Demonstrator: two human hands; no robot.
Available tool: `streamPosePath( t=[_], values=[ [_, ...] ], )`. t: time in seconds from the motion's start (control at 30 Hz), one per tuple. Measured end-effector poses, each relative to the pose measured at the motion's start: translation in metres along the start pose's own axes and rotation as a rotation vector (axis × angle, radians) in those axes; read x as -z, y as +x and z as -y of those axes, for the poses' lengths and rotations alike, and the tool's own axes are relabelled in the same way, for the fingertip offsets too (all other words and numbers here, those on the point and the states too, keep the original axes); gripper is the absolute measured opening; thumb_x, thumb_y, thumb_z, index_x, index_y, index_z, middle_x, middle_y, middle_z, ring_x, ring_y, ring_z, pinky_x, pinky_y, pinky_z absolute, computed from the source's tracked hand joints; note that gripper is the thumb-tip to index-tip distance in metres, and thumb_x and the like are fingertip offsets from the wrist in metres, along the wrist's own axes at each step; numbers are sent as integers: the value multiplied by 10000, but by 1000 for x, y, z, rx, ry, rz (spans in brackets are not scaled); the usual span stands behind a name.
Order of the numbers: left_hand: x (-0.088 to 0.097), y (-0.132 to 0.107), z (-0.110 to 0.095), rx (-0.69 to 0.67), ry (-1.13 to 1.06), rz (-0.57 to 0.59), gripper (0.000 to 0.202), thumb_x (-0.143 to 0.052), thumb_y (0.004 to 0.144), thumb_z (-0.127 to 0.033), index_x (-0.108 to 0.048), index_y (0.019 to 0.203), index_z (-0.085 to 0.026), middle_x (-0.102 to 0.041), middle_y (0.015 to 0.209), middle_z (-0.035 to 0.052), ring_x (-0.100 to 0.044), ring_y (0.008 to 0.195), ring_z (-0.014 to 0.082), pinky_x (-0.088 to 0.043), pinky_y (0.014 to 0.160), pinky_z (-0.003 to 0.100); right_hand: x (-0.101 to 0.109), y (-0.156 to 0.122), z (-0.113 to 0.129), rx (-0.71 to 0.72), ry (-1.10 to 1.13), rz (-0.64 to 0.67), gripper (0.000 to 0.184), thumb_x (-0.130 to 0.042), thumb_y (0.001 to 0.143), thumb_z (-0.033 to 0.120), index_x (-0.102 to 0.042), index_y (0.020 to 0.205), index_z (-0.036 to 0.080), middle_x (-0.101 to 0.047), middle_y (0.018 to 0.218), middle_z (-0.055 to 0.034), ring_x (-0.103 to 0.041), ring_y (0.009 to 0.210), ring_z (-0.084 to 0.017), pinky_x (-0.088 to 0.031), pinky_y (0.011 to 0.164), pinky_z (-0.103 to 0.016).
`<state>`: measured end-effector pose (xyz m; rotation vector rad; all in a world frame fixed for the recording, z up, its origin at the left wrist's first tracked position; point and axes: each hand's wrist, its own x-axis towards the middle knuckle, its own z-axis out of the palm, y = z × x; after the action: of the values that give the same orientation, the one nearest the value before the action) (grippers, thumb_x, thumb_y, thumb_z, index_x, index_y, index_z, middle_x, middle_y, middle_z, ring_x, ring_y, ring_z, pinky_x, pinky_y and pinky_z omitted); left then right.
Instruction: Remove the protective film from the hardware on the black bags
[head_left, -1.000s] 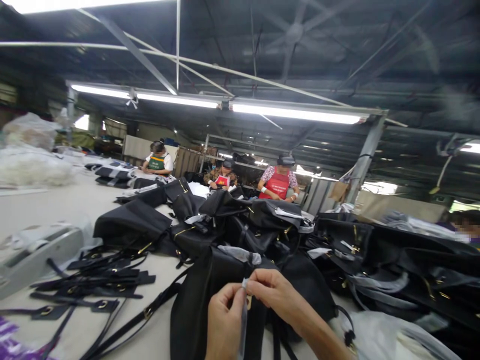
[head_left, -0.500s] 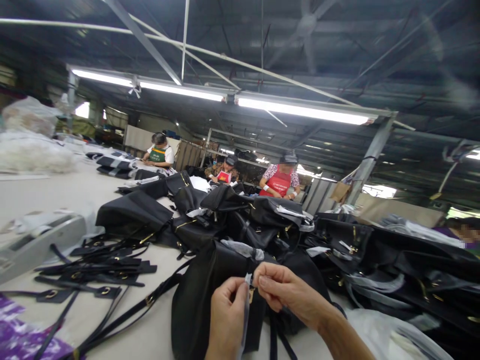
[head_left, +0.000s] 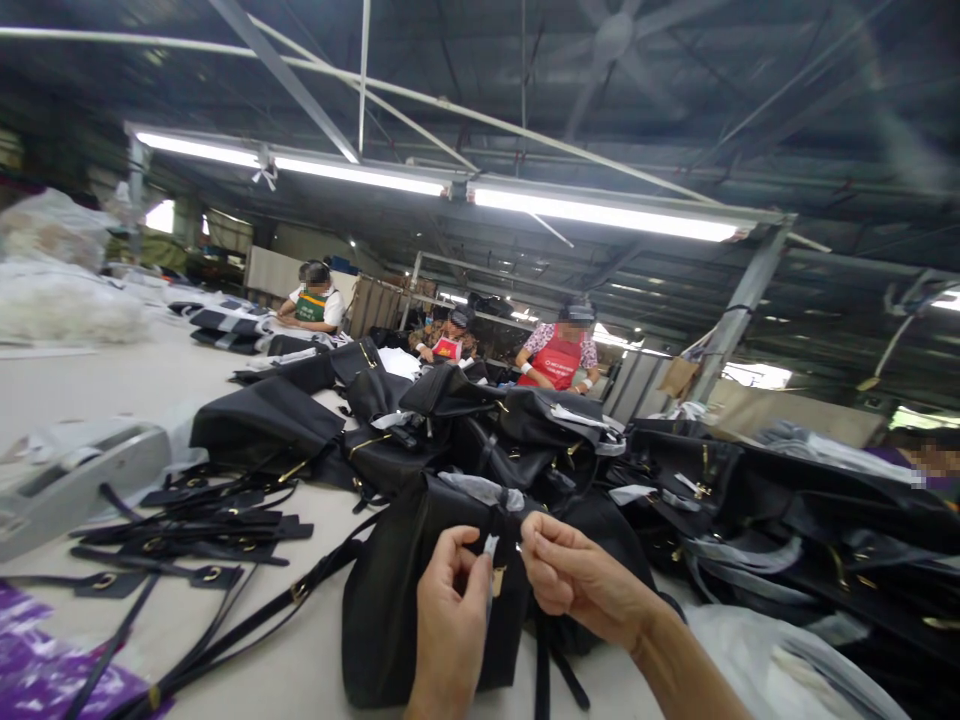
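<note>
Left hand pinching pale tag on black bag; right hand curled just beside, hold unclear. Straps unattached on table; more bags heaped beyond.

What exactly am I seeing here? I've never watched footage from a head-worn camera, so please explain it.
This picture comes from a camera worn on someone's head, looking forward and down, so the two bare hands at the bottom are the wearer's own. The left hand holds a narrow pale strip, too small to identify, and the right hand pinches beside it, above a black handbag. The white table carries black straps with gold-coloured buckles and a heap of more black bags. Beyond them, a co-worker in a red apron stands working.
</note>
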<state>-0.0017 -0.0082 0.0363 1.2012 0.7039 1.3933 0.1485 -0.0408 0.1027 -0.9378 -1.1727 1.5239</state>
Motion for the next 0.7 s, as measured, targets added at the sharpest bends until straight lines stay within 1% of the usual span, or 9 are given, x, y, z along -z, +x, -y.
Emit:
streamPosePath(
  t=[0.07,0.1,0.17,0.23,0.3,0.37,0.5,0.63,0.7],
  values=[
    [-1,0,2,-72,31,-20,186,-609,840,-340,-620,951,-191,-480,609,-58,-467,572,123,-385,562,204,4,0,-4,-6,53,16,239,-715,841,353,-543,780,198,-392,502,107,-219,411,-35,-239,421,-162],
    [-1,1,2,-109,50,-4,154,-591,853,-331,-625,915,-194,-495,622,-51,-474,582,122,-387,570,204,6,0,-5,-10,66,19,231,-707,848,345,-538,782,201,-389,495,109,-208,408,-36,-237,418,-161],
    [-1,2,1,-173,79,45,159,-555,875,-312,-647,829,-192,-554,665,-24,-514,627,132,-407,602,212,8,1,-8,-19,70,30,218,-694,859,335,-538,786,202,-388,490,111,-199,404,-36,-239,416,-159],
    [0,4,0,-205,89,82,198,-540,883,-301,-673,789,-189,-615,721,5,-564,691,151,-434,645,226,9,3,-10,-13,61,34,201,-684,867,328,-549,796,198,-390,494,109,-198,404,-35,-240,415,-157],
    [1,4,0,-204,87,92,199,-544,882,-300,-694,808,-191,-643,762,16,-590,734,162,-450,678,235,8,5,-10,-2,48,22,193,-673,874,335,-561,805,193,-393,504,106,-206,408,-35,-238,413,-154],
    [2,4,0,-172,75,92,185,-552,881,-314,-686,839,-193,-643,766,12,-585,725,157,-449,672,233,6,5,-9,0,23,-9,194,-670,875,347,-575,819,187,-400,515,102,-217,416,-34,-235,414,-151],
    [2,4,1,-110,48,68,139,-565,873,-324,-619,876,-196,-538,660,-38,-488,616,121,-398,590,210,1,3,-7,-30,-49,-42,205,-681,863,351,-606,825,165,-394,494,102,-222,410,-29,-230,407,-150],
    [-1,3,1,-117,31,77,137,-556,875,-315,-577,818,-193,-473,648,-49,-449,610,112,-380,581,204,-1,4,-6,13,48,-64,202,-719,837,348,-621,837,171,-418,507,100,-238,412,-22,-228,407,-144],
    [-1,3,3,-116,25,65,122,-563,870,-315,-578,886,-195,-472,648,-54,-448,602,111,-380,579,205,-1,6,-7,13,139,-63,181,-739,824,321,-644,873,175,-429,514,102,-226,404,-15,-213,395,-140]
  ],
)
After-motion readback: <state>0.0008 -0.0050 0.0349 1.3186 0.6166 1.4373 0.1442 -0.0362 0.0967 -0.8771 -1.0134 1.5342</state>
